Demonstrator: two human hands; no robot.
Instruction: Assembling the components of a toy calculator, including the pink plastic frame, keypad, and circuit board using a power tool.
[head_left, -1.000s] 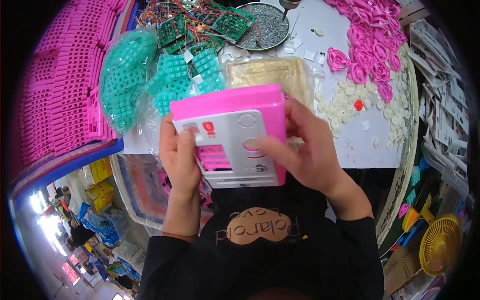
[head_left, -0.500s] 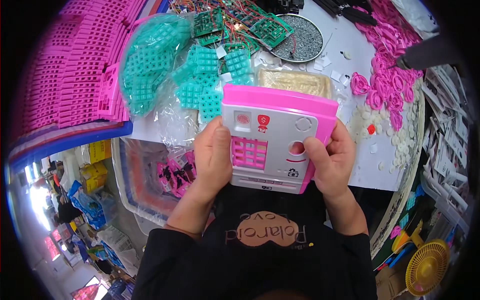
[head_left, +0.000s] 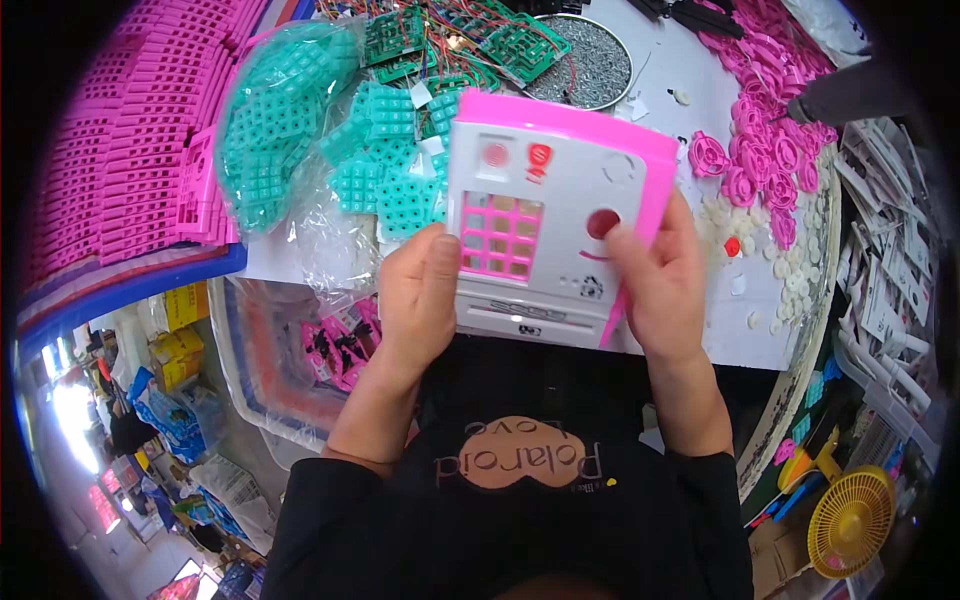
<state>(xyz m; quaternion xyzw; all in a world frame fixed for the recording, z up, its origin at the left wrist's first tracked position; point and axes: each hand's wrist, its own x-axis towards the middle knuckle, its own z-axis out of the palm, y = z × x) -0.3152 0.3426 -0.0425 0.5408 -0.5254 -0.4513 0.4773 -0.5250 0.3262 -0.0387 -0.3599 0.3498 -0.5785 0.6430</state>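
Observation:
Between my two hands is a white-and-pink plastic toy safe panel (head_left: 562, 245), tilted up off the table. It has a pink rim, a pink grid window at its left, a round hole at its right and red printed marks. My left hand (head_left: 420, 300) is closed on its left edge, thumb upright along the front. Around the right edge my right hand (head_left: 660, 290) is closed too, its thumb over the front just below the round hole. That thumb is slightly blurred, and the fingers behind the panel are partly hidden.
Teal rubber keypads (head_left: 385, 150), some bagged, lie behind my left hand. Wired green circuit boards (head_left: 520, 48) and a round tray of screws (head_left: 610, 70) stand at the back. Pink rings (head_left: 760, 150) lie right; stacked pink grid panels (head_left: 130, 130) left. A bin (head_left: 240, 370) stands lower left.
Both hands have lifted the panel up and away from me, and its top edge has tipped. My right thumb has shifted to below the round hole. The view has moved slightly.

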